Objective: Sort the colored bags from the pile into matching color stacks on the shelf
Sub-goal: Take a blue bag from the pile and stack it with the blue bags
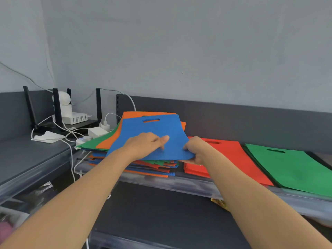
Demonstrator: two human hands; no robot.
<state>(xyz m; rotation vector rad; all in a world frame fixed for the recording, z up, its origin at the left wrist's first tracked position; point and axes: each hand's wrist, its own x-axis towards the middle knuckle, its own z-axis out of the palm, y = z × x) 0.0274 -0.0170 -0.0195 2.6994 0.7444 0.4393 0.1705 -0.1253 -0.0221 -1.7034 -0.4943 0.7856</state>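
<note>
While both hands work at its near edge, a blue bag [152, 130] lies on top of a mixed pile [136, 168] of flat bags on a dark shelf [179, 185]. Its cut-out handle points away, toward the grey wall [179, 51].

A left hand [145, 144] sits on the blue bag near the middle of its near edge. Its fingers are curled down onto the fabric and its thumb stretches out to the right. A right hand [195, 150] grips the bag's near right corner, thumb on top and fingers tucked under the edge, which is lifted slightly off the pile.

Under the blue bag an orange bag [138, 115] shows at the far side and along the left edge, and a green bag [95, 142] fans out further left. Lower down, the pile shows edges of blue, orange, green and red.

Just beside the pile, to the right, lies a red stack [231, 159], partly hidden by the right wrist. Next to that, further right, lies a green stack [291, 169]. Both stacks have their handles at the far end.

On a lower surface to the left stand a black router [55, 112] with upright antennas, a white camera [63, 100], a white charger [105, 125] with cables, and a crumpled white cloth [48, 137].
</note>
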